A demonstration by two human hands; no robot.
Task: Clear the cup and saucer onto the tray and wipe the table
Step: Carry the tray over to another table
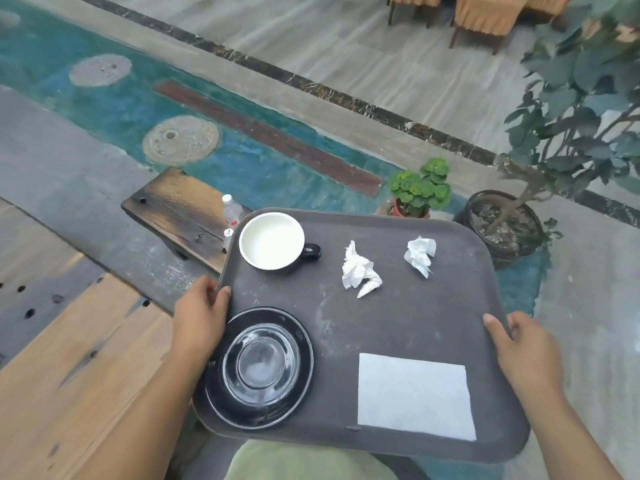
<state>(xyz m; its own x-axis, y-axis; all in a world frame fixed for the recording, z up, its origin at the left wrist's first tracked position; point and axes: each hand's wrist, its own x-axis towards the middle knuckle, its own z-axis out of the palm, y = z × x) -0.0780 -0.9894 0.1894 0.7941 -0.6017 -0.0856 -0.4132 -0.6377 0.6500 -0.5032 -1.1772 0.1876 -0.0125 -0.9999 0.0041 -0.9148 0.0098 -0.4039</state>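
A dark grey tray (408,327) is held up in front of me, above the floor. My left hand (199,318) grips its left edge and my right hand (523,348) grips its right edge. On the tray stand a black cup with a white inside (273,245) at the far left and a glossy black saucer (259,367) at the near left. Two crumpled white tissues (360,270) (420,254) lie in the far middle. A flat white napkin (414,394) lies at the near right.
A long wooden table (69,358) runs along my left. A dark wooden stool (176,209) with a plastic bottle (232,211) stands beyond the tray. Two potted plants (420,188) (505,223) sit on the floor to the far right. Chairs (485,19) stand far back.
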